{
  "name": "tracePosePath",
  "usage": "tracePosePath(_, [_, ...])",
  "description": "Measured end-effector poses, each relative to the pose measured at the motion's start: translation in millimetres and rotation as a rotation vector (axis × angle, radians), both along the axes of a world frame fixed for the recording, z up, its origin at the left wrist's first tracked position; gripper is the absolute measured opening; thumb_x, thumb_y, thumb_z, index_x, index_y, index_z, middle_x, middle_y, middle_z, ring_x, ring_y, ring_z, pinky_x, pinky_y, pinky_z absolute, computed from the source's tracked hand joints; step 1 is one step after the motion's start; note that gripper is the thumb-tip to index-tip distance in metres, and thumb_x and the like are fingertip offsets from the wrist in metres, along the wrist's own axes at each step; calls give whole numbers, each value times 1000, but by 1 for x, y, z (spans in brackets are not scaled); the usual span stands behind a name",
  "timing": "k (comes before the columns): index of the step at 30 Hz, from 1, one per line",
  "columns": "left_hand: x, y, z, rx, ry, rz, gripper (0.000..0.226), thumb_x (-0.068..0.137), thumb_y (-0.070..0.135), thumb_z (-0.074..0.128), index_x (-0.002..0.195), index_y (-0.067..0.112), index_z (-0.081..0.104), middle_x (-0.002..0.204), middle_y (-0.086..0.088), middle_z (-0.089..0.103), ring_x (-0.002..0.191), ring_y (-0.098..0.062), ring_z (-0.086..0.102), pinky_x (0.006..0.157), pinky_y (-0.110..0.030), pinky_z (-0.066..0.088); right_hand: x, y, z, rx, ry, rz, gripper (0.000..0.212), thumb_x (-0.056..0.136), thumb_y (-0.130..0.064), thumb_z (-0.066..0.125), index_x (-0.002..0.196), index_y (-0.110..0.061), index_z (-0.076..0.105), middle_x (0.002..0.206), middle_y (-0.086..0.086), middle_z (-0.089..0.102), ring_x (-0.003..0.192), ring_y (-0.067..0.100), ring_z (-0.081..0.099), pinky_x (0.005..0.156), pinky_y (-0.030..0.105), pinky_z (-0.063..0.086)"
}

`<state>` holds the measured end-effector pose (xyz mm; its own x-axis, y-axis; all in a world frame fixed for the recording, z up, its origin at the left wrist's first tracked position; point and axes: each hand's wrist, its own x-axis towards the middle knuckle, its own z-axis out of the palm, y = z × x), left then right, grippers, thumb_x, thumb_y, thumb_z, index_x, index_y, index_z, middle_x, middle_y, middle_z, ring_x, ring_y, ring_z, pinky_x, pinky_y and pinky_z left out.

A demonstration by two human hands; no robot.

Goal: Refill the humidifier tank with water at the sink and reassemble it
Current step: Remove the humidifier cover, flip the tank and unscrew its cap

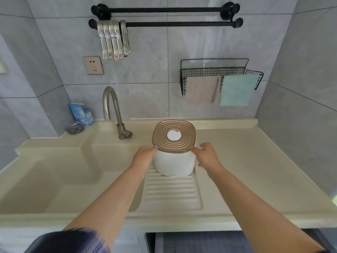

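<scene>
A white humidifier with a ribbed bronze lid and a white centre cap stands upright on the ridged drainboard just right of the sink basin. My left hand is at its left side, fingertips touching the lid's lower left edge. My right hand is at its right side, fingers spread and close to the lid's edge; I cannot tell whether it touches. The curved metal tap stands behind the basin, left of the humidifier, and no water runs.
A blue packet and a metal drain strainer sit at the sink's back left corner. A wire rack with a pink and a teal cloth hangs on the wall. Clips hang from a black towel bar. A socket is on the tiles.
</scene>
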<state>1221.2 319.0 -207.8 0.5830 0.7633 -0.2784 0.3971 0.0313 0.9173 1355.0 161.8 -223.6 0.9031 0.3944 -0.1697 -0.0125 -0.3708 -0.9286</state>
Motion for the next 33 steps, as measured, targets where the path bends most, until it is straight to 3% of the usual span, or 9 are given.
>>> tracePosePath(1, [5,2,-2,-14,16,-20,30,96,34,58,89,4,59,93,-2,47,77,-36,59,68,-35,47,5,4,-2,-11,16,-10,69,87,-37,64,145,-9,37,138,11,48,117,31,55,94,46,51])
tracePosePath(2, [11,5,-6,-30,30,-29,44,96,36,58,115,-3,58,141,-34,35,101,-44,62,86,-43,51,9,7,-4,-6,35,-14,76,89,-38,62,151,-11,29,147,12,43,126,33,51,99,48,49])
tracePosePath(3, [14,7,-9,-46,43,-34,59,96,39,58,137,-2,47,142,-30,49,124,-43,54,103,-47,45,11,10,-5,6,69,-14,78,90,-39,60,154,-13,23,153,12,39,131,34,47,100,49,48])
tracePosePath(6, [19,11,-14,-70,31,-52,73,96,41,56,155,11,25,160,-9,32,143,-28,38,116,-44,35,15,16,-11,45,213,6,79,94,-41,57,158,-21,15,159,6,32,136,33,42,92,48,49])
tracePosePath(11, [24,24,-24,-97,-13,-125,72,99,34,55,158,13,19,163,-7,28,145,-23,35,117,-41,33,20,28,-23,144,388,13,75,95,-40,57,157,-31,15,160,1,32,141,36,36,96,56,47])
tracePosePath(16, [24,27,-33,-85,-76,-207,24,100,25,52,123,32,54,130,6,62,122,-16,55,95,-33,45,21,37,-37,254,406,-38,68,95,-33,56,155,-31,25,158,-1,36,137,34,42,91,48,47])
tracePosePath(20, [22,25,-33,-83,-118,-201,49,77,38,55,125,31,58,129,0,66,121,-22,59,109,-50,43,21,40,-42,368,384,-73,51,94,-24,58,144,-25,47,144,0,54,127,25,55,94,45,53])
tracePosePath(27, [4,20,-29,-80,-162,-119,38,69,44,60,105,34,69,122,-6,70,110,-21,64,103,-46,46,4,29,-31,338,344,-45,30,93,-20,55,122,-20,63,117,4,67,101,24,66,71,35,55])
tracePosePath(33, [-30,4,-27,-97,-192,-56,59,68,46,64,124,32,68,125,1,70,121,-18,60,108,-44,46,-24,10,-27,305,335,18,44,94,-22,57,138,-24,55,117,17,63,91,32,57,77,37,56])
